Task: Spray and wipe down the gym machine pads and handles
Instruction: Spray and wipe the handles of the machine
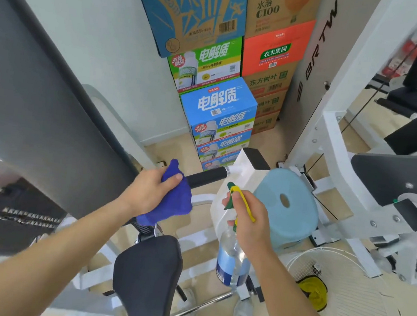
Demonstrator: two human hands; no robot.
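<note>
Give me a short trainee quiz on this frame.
1. True or false: the left grip holds the blue cloth against the black handle.
2. The right grip holds: A) spray bottle, B) yellow rag, C) nothing.
3. What colour is the stool behind the right grip?
Key: 1 true; 2 A; 3 light blue.
</note>
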